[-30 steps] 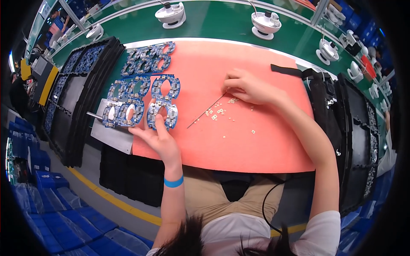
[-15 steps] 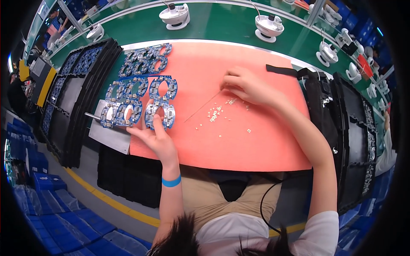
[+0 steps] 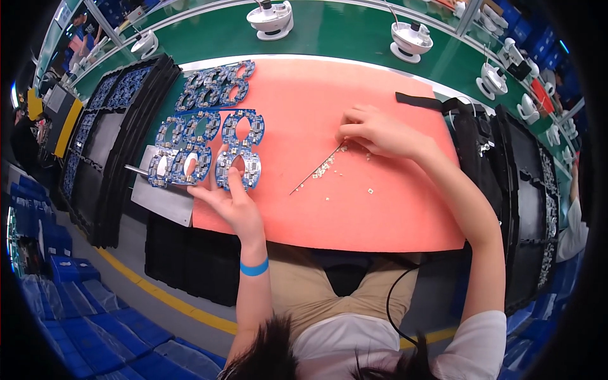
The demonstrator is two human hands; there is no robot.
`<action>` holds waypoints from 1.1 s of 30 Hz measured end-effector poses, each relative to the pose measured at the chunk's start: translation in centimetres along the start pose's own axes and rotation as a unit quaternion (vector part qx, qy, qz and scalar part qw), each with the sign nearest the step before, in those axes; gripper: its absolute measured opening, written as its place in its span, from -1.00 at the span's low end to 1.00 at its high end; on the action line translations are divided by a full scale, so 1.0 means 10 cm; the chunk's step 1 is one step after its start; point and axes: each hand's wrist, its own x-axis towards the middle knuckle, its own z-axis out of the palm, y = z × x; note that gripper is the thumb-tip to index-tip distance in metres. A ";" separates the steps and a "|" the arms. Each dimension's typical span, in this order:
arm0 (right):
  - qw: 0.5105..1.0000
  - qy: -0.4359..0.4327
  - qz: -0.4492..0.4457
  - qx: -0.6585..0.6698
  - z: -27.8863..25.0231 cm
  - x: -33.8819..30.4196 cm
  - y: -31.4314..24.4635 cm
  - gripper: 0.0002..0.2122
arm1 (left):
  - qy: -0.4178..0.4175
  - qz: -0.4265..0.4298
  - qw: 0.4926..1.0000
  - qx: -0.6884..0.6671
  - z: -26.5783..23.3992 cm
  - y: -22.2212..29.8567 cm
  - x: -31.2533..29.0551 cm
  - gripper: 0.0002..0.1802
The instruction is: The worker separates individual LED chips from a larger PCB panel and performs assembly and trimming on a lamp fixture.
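My left hand (image 3: pixel 237 214) grips a blue figure-eight circuit board (image 3: pixel 254 166) by its lower ring, thumb on the face and fingers behind. Close against it on the left is a wider panel of the same ring-shaped circuit boards (image 3: pixel 171 166), near my fingertips; whether they touch it is unclear. In my right hand (image 3: pixel 380 132) a thin dark stick (image 3: pixel 307 179) is pinched, slanting down to the left. Along the stick lie several tiny pale square parts (image 3: pixel 325 168) on the salmon-pink mat (image 3: pixel 304 218). Its tip touches or hovers just over the mat.
Another board panel (image 3: pixel 212 87) lies at the mat's far left. Black trays (image 3: pixel 123 145) stand stacked to the left, more trays (image 3: pixel 529 190) to the right. A black bag-like item (image 3: pixel 465 136) sits by the right edge. White round devices (image 3: pixel 410 41) stand on the green conveyor (image 3: pixel 335 28) beyond.
My right hand has shifted slightly right and nearer, bringing the stick down and right, alongside the small parts. The conveyor devices have moved right. My left hand keeps its hold.
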 end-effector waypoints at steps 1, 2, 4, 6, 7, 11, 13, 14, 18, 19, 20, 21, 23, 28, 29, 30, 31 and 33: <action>1.000 0.000 0.001 -0.001 -0.01 -0.02 0.00 -0.73 | 0.003 -0.004 1.000 -0.001 0.00 -0.01 0.00 -0.27; 1.000 -0.001 0.002 0.000 -0.03 -0.04 -0.01 -0.75 | 0.007 -0.008 1.000 -0.003 0.01 -0.01 0.00 -0.27; 1.000 -0.001 0.004 0.001 -0.03 -0.09 -0.01 -0.77 | 0.006 -0.005 1.000 -0.005 0.03 -0.02 0.01 -0.28; 0.991 0.113 0.046 0.060 0.03 -0.19 0.03 -0.82 | 0.005 -0.002 1.000 -0.007 0.05 -0.03 0.03 -0.28; 0.991 0.113 0.050 0.059 0.02 -0.30 0.02 -0.82 | -0.026 -0.006 1.000 0.001 0.07 -0.04 0.04 -0.28; 0.953 0.194 0.226 0.050 0.00 -0.66 -0.14 -0.90 | -0.061 -0.021 0.998 0.002 0.09 -0.04 0.11 -0.29; 0.930 0.201 0.299 0.072 0.11 -0.79 -0.24 -0.91 | -0.054 -0.027 0.998 -0.013 0.12 0.00 0.13 -0.29; 0.922 0.249 0.289 0.064 0.24 -0.81 -0.29 -0.90 | -0.056 -0.026 0.998 -0.012 0.13 -0.03 0.15 -0.29; 0.914 0.304 0.258 0.070 0.38 -0.76 -0.33 -0.88 | -0.076 -0.027 0.997 0.000 0.23 -0.06 0.22 -0.29; 0.916 0.298 0.251 0.093 0.37 -0.73 -0.29 -0.89 | -0.082 -0.027 0.996 0.004 0.24 -0.08 0.23 -0.30; 0.916 0.299 0.251 0.093 0.35 -0.69 -0.24 -0.89 | -0.075 -0.021 0.997 -0.014 0.24 -0.12 0.25 -0.31; 0.924 0.292 0.235 0.083 0.34 -0.64 -0.17 -0.89 | -0.076 -0.020 0.997 -0.015 0.26 -0.11 0.27 -0.31; 0.931 0.285 0.216 0.070 0.33 -0.61 -0.13 -0.89 | -0.095 -0.026 0.995 -0.022 0.29 -0.09 0.30 -0.30; 0.945 0.257 0.191 0.063 0.35 -0.61 -0.24 -0.89 | -0.097 -0.052 0.994 -0.018 0.24 -0.15 0.25 -0.29; 0.946 0.256 0.190 0.065 0.37 -0.61 -0.31 -0.89 | -0.106 -0.048 0.993 -0.015 0.22 -0.17 0.25 -0.29; 0.945 0.255 0.182 0.093 0.39 -0.59 -0.38 -0.89 | -0.114 -0.044 0.992 -0.011 0.20 -0.17 0.24 -0.28; 0.943 0.256 0.176 0.118 0.39 -0.58 -0.43 -0.89 | -0.115 -0.044 0.992 -0.012 0.20 -0.17 0.25 -0.28; 0.951 0.229 0.181 0.102 0.37 -0.60 -0.46 -0.88 | -0.133 -0.069 0.989 -0.012 0.21 -0.15 0.25 -0.29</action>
